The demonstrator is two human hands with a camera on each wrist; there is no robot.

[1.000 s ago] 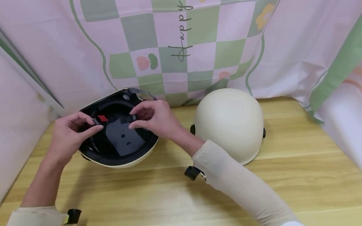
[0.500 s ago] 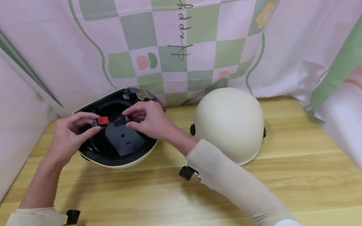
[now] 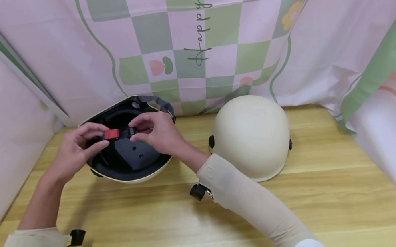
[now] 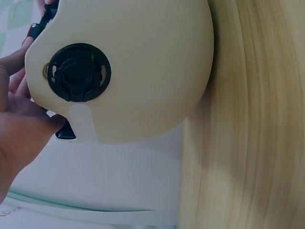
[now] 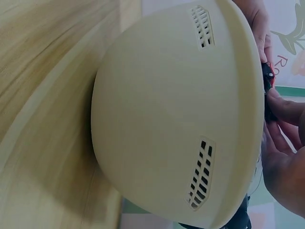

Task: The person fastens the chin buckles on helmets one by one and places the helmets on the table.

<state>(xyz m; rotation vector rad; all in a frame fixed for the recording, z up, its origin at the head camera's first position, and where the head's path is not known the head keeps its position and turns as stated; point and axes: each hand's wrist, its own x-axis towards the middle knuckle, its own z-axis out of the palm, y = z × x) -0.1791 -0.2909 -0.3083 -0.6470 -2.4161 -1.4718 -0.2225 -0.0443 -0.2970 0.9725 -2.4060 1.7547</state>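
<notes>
A cream helmet (image 3: 136,179) lies upside down on the wooden table, its black padded inside (image 3: 136,158) facing up. Over that opening, my left hand (image 3: 68,151) pinches the red-and-black buckle half (image 3: 111,134) between thumb and fingers. Facing it, my right hand (image 3: 159,132) pinches the black buckle half (image 3: 130,132) on the strap. The two halves are in line, end to end, close together. The left wrist view has the shell side with a round black fitting (image 4: 79,72). In the right wrist view, vent slots (image 5: 200,174) mark the shell, with the buckle (image 5: 268,78) beyond its rim.
A second cream helmet (image 3: 251,136) sits dome up to the right, near my right forearm. Behind the table (image 3: 151,233) hangs a checkered curtain (image 3: 181,32); more white fabric closes off both sides. Wrist cameras (image 3: 76,237) stick out from both sleeves.
My right hand has moved left, bringing the black buckle half toward the red one. The red part has turned more into view; the left hand has barely moved. The second helmet stays put.
</notes>
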